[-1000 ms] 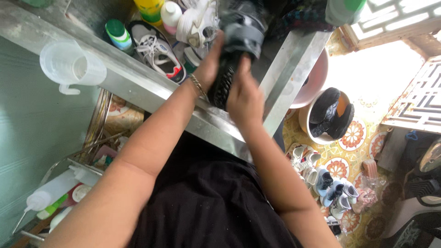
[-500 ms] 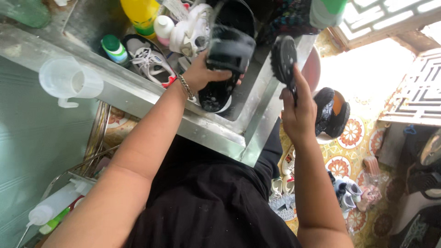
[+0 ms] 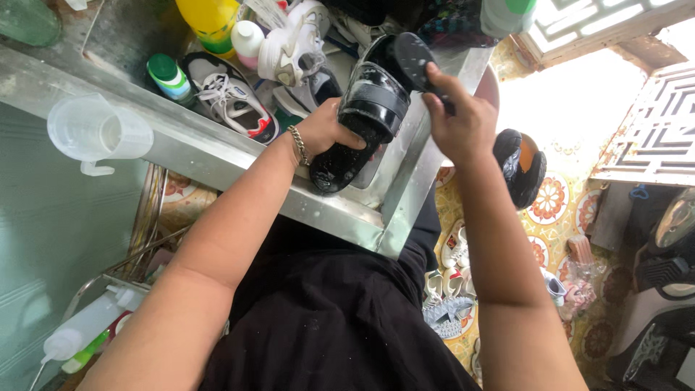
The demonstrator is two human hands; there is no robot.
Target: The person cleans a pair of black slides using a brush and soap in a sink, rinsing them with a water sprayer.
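Head view: steel sink [image 3: 340, 210] runs diagonally across the upper frame, crowded with a white sneaker [image 3: 228, 101] and bottles; patterned tile floor [image 3: 550, 203] at right, shoes scattered on it. Sink rim close under both forearms, little free room. Left hand [image 3: 326, 130], fingers closed around a black slide sandal [image 3: 362, 119], upper centre. Right hand [image 3: 460, 119] grips a black brush [image 3: 416, 61], now brought against the sandal's strap; half a second ago it was held apart.

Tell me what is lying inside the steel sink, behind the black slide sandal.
Behind the wet black slide sandal in the left hand, the steel sink holds a white lace-up sneaker and a chunky white shoe. The sink bottom under them is covered.
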